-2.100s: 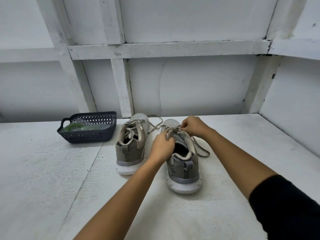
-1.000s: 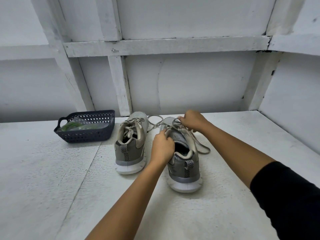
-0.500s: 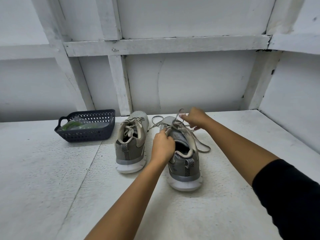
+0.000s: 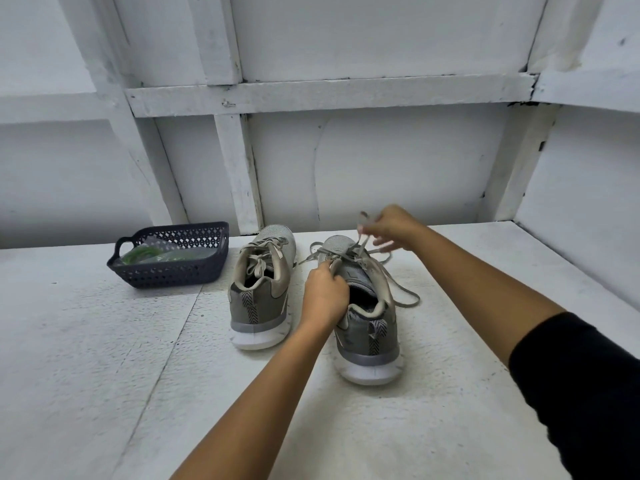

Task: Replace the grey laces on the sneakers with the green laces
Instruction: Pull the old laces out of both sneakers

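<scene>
Left hand [image 4: 323, 295] is gripping the sneaker [image 4: 370, 337] on the bumpy white table [image 4: 104, 358]; right hand [image 4: 393, 226] is pinching its grey lace [image 4: 360, 247]. Green laces [image 4: 136, 255] are lying in the basket [image 4: 173, 276] at ten o'clock, by the white wall [image 4: 398, 168].

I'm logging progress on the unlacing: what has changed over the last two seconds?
The right hand, earlier down on the lacing of the sneaker, has lifted up and away, pinching the grey lace and drawing a loop of it out. The left hand still grips that sneaker at its tongue. The other sneaker, the basket and the green laces in it have not moved.
</scene>
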Tool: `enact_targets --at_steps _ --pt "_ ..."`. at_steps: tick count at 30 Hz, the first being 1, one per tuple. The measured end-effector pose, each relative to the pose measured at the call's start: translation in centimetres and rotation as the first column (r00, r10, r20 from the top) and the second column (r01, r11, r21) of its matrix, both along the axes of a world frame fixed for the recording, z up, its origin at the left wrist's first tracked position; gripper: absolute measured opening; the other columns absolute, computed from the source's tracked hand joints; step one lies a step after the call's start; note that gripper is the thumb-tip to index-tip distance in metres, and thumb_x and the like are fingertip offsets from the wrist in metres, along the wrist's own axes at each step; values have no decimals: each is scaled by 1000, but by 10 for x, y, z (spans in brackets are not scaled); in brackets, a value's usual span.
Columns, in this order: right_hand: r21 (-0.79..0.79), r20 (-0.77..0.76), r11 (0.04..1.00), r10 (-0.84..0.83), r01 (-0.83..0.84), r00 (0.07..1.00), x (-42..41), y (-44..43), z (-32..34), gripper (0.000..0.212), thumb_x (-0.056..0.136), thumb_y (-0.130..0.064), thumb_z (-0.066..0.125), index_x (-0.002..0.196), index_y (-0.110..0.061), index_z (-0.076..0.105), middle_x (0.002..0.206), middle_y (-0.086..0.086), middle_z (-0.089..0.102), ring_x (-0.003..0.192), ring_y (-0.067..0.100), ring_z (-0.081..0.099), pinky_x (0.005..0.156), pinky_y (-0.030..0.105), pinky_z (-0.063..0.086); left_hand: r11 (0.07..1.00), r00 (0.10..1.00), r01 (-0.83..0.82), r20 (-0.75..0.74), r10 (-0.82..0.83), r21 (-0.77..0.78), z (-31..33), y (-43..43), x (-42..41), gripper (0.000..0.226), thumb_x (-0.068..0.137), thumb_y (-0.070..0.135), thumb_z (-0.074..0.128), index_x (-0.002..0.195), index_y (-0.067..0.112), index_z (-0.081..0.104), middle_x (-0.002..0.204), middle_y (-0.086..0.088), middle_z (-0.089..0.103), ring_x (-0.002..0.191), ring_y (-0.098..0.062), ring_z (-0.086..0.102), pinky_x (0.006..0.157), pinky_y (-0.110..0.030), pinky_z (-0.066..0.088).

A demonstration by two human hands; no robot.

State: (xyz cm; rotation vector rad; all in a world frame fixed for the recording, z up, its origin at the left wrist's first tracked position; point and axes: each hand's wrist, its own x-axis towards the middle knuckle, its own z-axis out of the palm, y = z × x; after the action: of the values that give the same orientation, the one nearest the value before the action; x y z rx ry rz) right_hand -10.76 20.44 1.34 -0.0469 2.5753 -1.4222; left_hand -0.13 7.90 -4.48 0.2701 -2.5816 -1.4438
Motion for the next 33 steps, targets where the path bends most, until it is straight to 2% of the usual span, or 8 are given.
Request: enact_targets --at_steps 3,8,12,16,21,24,30,33 --pt "213 115 974 61 -84 992 8 -3 -16 35 90 -26 64 66 -7 45 63 8 46 52 18 44 52 26 43 1000 1000 -2 -1 2 -2 0 0 0 30 88 3 37 111 1 56 111 -20 60 105 -35 54 87 -38 41" --pt "349 -64 935 80 -53 995 9 -15 -23 36 88 -12 63 57 -7 46 46 7 42 40 18 38 40 19 32 1000 1000 -1 -14 1 7 1 1 0 29 88 2 38 110 -1 56 109 -21 60 103 -36 55 83 -38 41" --pt "-38 -58 991 -127 125 990 2 -13 -7 33 94 1 48 61 -4 48 46 9 52 24 8 46 29 17 40 1000 1000 3 -17 -3 18 -1 0 0 31 87 1 37 111 0 57 110 -21 60 104 -36 55 86 -39 42" --pt "-270 -244 921 -349 282 905 -10 -2 16 11 96 -7 50 86 -4 55 68 12 58 48 15 57 45 23 52 1000 1000 9 -18 -8 23 0 0 -1 34 86 1 37 112 2 59 111 -19 61 105 -34 55 87 -37 43" --pt "295 -158 953 -16 63 987 7 0 -6 35 92 -27 58 65 -7 49 70 18 58 65 34 64 66 45 57 1000 1000 4 -14 -4 16 0 0 0 34 86 1 37 113 3 58 112 -20 61 107 -36 54 91 -40 43" --pt "466 -64 884 81 -42 995 19 -4 -20 47 90 -40 59 60 -7 43 56 11 49 51 26 54 45 30 47 1000 1000 -1 -16 1 16 1 1 0 33 87 3 37 112 3 58 112 -21 60 106 -37 54 91 -41 43" --pt "457 -135 890 81 -11 988 5 -18 -28 26 84 -10 60 61 -4 52 60 12 50 60 25 51 47 27 39 1000 1000 -6 -26 6 18 1 1 1 29 87 1 37 108 0 58 109 -22 62 105 -38 55 86 -38 41" --pt "197 -91 978 -51 68 995 -3 -17 -24 21 91 -6 54 71 -2 58 64 13 58 46 19 57 44 26 49 1000 999 -3 -32 4 18 2 1 3 32 88 1 38 113 1 59 112 -20 62 107 -36 55 85 -34 41"
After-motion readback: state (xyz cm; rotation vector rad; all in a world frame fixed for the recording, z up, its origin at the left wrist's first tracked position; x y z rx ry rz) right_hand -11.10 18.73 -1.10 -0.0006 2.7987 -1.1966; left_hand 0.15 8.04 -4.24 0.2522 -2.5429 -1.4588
